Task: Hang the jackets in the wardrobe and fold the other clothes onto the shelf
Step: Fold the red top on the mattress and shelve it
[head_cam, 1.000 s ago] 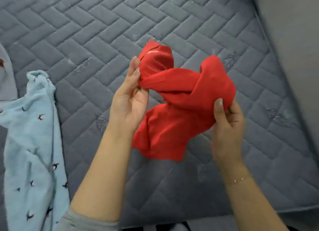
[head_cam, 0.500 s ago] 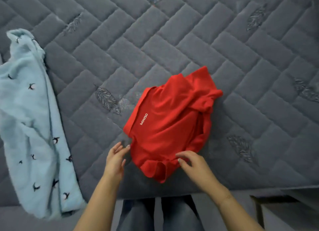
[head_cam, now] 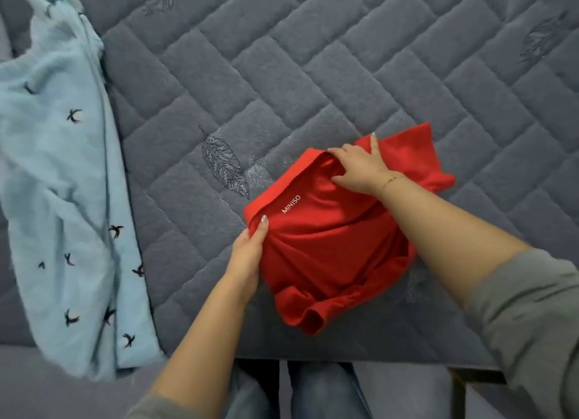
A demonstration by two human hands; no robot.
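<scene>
A red garment (head_cam: pixel 326 240) with white "MINISO" lettering lies crumpled on the grey quilted mattress (head_cam: pixel 282 74), near its front edge. My left hand (head_cam: pixel 247 252) grips the garment's near left edge, thumb on top of the band. My right hand (head_cam: pixel 357 165) reaches across to the far side, its fingers curled into the fabric at the band's upper end. A rolled sleeve or hem bulges at the garment's near bottom.
A fluffy light-blue garment (head_cam: pixel 62 183) with small dark bird motifs lies stretched along the left side of the mattress, hanging over the front edge. My legs in jeans (head_cam: pixel 300 393) stand against the mattress front. A dark frame edge shows at lower right.
The red garment went from held up in both hands to lying on the mattress. My left hand has taken its left edge; my right hand moved from the near edge to the far side.
</scene>
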